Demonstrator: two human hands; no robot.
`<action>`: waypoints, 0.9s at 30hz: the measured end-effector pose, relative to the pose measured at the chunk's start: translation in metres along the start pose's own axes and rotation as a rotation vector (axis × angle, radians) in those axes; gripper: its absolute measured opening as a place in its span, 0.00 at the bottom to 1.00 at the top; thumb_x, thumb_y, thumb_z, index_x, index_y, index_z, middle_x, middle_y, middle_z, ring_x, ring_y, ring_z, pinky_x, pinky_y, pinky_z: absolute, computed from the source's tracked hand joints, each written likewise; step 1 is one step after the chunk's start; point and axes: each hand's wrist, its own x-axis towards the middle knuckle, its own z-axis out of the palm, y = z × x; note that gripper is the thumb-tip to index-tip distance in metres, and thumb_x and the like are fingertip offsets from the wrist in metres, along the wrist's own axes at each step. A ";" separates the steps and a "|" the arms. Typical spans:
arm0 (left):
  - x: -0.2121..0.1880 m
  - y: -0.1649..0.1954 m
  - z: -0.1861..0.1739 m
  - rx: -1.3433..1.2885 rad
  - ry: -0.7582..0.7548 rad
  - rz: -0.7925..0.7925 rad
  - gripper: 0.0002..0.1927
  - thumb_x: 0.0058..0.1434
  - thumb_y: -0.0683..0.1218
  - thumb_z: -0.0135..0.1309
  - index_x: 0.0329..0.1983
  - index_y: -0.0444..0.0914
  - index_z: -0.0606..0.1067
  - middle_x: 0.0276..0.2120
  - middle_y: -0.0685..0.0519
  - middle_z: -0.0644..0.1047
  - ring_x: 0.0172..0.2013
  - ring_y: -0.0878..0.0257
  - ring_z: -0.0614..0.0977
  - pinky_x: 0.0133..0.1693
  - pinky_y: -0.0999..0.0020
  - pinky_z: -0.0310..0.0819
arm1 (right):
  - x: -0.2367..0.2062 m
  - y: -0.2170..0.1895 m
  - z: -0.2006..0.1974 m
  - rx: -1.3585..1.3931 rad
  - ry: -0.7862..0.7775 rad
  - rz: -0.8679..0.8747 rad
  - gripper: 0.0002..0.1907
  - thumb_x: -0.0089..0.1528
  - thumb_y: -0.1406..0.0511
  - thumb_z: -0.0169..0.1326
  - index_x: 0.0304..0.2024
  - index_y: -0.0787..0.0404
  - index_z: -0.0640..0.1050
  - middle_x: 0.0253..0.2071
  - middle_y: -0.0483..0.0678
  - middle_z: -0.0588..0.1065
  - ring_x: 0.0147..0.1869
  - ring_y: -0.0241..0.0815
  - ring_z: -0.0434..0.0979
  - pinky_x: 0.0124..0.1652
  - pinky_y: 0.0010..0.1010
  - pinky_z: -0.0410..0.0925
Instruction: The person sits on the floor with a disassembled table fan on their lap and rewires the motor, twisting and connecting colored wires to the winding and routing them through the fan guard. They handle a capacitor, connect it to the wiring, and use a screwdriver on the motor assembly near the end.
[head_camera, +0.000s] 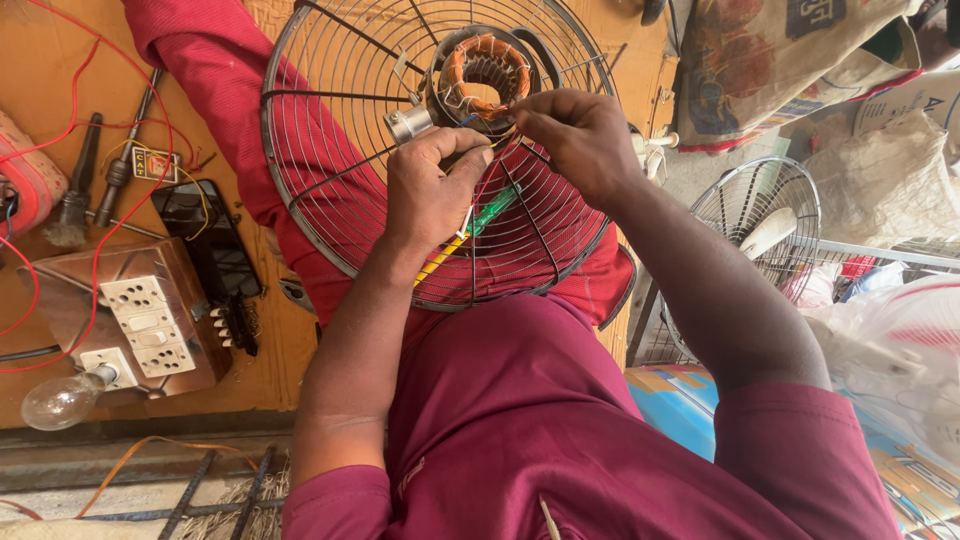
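A round wire fan guard (330, 150) lies on my lap with a fan motor stator (487, 68) of copper windings at its hub. My left hand (430, 190) grips a screwdriver with a green and yellow handle (480, 225) and rests on the guard beside the motor's metal shaft (408, 124). My right hand (570, 140) pinches thin wires (492, 110) coming off the copper coil, fingertips meeting the left thumb.
On the wooden board at left stand a switch-and-socket box (140, 320) with a light bulb (60, 398), red wires (110, 200), a black tester (205, 250) and hand tools (95, 170). Another fan guard (760, 225) and sacks (880, 180) stand at right.
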 end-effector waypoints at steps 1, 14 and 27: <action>0.000 0.001 0.000 0.001 0.001 -0.003 0.04 0.62 0.41 0.62 0.40 0.35 0.83 0.34 0.52 0.83 0.34 0.68 0.84 0.37 0.73 0.80 | 0.000 -0.004 0.001 -0.070 -0.002 0.029 0.15 0.65 0.61 0.60 0.49 0.64 0.84 0.40 0.47 0.82 0.41 0.31 0.78 0.41 0.24 0.71; 0.000 0.001 0.001 0.000 0.014 0.006 0.05 0.61 0.39 0.63 0.40 0.35 0.83 0.35 0.51 0.83 0.35 0.67 0.85 0.39 0.72 0.80 | 0.017 -0.015 0.013 0.068 0.033 0.211 0.12 0.60 0.63 0.62 0.39 0.66 0.85 0.22 0.42 0.72 0.20 0.29 0.64 0.20 0.26 0.59; 0.004 -0.008 0.000 -0.080 0.046 -0.079 0.06 0.62 0.40 0.62 0.41 0.34 0.82 0.33 0.52 0.84 0.35 0.69 0.85 0.38 0.74 0.82 | 0.000 0.012 -0.007 0.196 0.007 0.146 0.10 0.61 0.71 0.59 0.45 0.67 0.83 0.31 0.44 0.79 0.25 0.28 0.69 0.24 0.21 0.64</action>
